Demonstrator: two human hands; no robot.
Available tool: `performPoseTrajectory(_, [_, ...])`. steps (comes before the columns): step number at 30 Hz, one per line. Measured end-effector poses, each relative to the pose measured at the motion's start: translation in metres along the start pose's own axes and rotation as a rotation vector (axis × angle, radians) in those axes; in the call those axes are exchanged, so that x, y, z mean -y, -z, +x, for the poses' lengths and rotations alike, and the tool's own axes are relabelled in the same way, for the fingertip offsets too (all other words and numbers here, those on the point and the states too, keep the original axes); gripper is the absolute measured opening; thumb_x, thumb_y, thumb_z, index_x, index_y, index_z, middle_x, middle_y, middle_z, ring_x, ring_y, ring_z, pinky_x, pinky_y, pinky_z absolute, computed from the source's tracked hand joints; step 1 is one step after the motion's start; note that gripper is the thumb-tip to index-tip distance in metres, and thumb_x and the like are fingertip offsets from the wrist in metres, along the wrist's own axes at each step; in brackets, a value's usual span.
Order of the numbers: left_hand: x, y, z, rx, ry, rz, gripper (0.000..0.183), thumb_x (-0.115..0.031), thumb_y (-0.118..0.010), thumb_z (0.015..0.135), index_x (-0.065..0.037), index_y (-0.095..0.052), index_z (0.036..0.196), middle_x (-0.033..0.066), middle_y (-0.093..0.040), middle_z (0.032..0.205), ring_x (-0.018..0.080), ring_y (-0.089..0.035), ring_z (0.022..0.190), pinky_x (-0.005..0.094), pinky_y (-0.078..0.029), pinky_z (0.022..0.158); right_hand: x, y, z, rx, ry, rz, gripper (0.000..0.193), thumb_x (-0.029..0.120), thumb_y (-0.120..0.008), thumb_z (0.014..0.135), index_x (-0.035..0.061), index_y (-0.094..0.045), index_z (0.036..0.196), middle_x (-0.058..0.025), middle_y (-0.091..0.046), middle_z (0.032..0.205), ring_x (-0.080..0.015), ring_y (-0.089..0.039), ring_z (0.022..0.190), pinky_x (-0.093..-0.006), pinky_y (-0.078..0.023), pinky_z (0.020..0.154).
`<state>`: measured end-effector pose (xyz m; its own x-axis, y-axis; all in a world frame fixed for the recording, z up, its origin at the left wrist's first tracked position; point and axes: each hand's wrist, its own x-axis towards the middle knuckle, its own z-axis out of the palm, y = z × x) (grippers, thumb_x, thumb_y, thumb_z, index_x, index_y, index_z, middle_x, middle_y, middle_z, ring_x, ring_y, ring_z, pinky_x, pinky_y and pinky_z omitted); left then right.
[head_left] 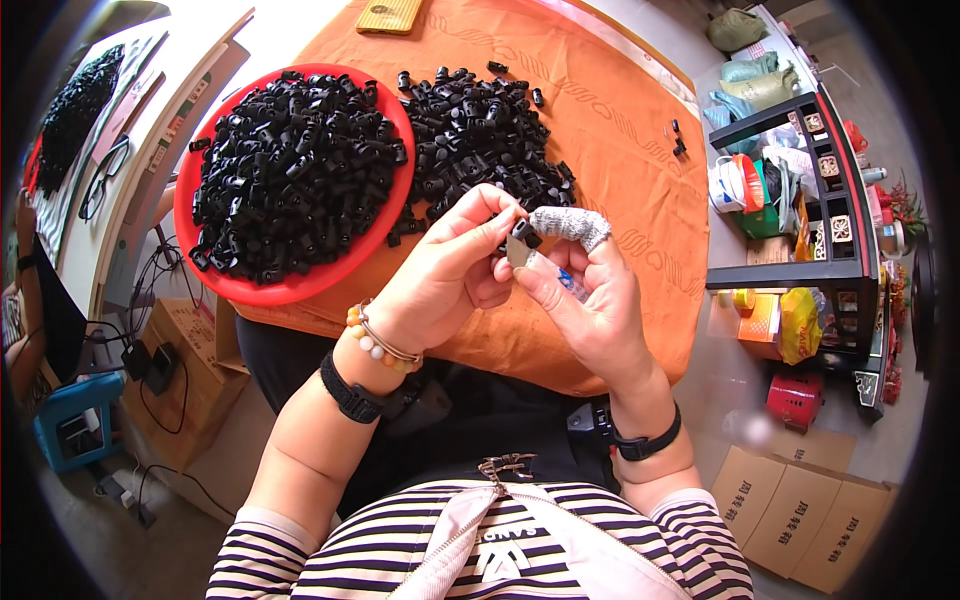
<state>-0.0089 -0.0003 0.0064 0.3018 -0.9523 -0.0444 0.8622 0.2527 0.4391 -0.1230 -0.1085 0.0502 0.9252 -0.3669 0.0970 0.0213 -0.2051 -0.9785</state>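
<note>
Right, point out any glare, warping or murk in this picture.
Head view: white washout at upper left; the black shelf bends near the right rim; a pale hazy spot beside the red container; black pieces in the red basin blend together.

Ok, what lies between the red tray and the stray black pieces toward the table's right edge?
Head view: a heap of black parts beside the red tray, then bare orange cloth up to the stray pieces.

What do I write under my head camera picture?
Left hand holds a small black piece, right hand holds a blade, near a heaped red tray.
</note>
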Motion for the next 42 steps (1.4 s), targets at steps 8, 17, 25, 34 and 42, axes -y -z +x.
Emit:
performPoseTrajectory(8, [0.001, 0.003, -0.001, 0.027, -0.024, 0.000, 0.006, -0.020, -0.047, 0.095, -0.014, -0.047, 0.098, -0.0050, -0.048, 0.074, 0.0006, -0.039, 0.058, 0.0161, -0.026, 0.046, 0.006, -0.001, 0.001, 0.010, -0.026, 0.004, 0.029, 0.003, -0.059, 0.085, -0.0012, -0.048, 0.111, -0.0107, -0.064, 0.093, -0.0115, -0.061, 0.085, -0.0248, -0.048, 0.074])
performPoseTrajectory(17, [0.002, 0.005, 0.000, 0.006, -0.006, 0.009, 0.006, -0.018, -0.046, 0.095, -0.014, -0.047, 0.098, -0.0045, -0.047, 0.075, 0.0011, -0.038, 0.058, 0.0162, -0.026, 0.047, 0.006, 0.006, 0.001, 0.027, -0.035, -0.100, 0.027, 0.005, -0.060, 0.085, 0.0019, -0.051, 0.110, -0.0086, -0.065, 0.083, -0.0087, -0.061, 0.078, -0.0235, -0.047, 0.068])
performPoseTrajectory(25, [0.002, 0.001, -0.001, 0.004, 0.033, 0.021, 0.008, -0.021, -0.046, 0.096, -0.014, -0.048, 0.097, -0.0035, -0.044, 0.066, 0.0021, -0.030, 0.052, 0.0172, -0.024, 0.046, -0.002, 0.009, -0.001, -0.037, 0.028, -0.155, 0.030, 0.007, -0.062, 0.084, 0.0018, -0.051, 0.112, -0.0055, -0.062, 0.076, -0.0071, -0.057, 0.071, -0.0227, -0.046, 0.063])
performPoseTrajectory(34, [0.005, 0.002, 0.003, -0.044, -0.013, 0.031, 0.006, -0.021, -0.046, 0.096, -0.015, -0.047, 0.096, -0.0043, -0.045, 0.068, 0.0012, -0.032, 0.052, 0.0167, -0.024, 0.046, -0.011, 0.005, 0.000, -0.053, 0.031, -0.180, 0.033, 0.008, -0.062, 0.083, -0.0010, -0.049, 0.112, -0.0055, -0.059, 0.071, -0.0115, -0.062, 0.068, -0.0257, -0.047, 0.058])
performPoseTrajectory(42, [0.004, -0.001, 0.002, -0.057, -0.059, 0.088, 0.005, -0.020, -0.048, 0.095, -0.015, -0.047, 0.097, -0.0052, -0.048, 0.073, -0.0003, -0.039, 0.058, 0.0159, -0.025, 0.046, -0.007, 0.000, 0.002, -0.071, 0.020, -0.072, 0.031, 0.008, -0.062, 0.084, -0.0020, -0.049, 0.111, -0.0087, -0.063, 0.075, -0.0123, -0.063, 0.071, -0.0251, -0.048, 0.062])
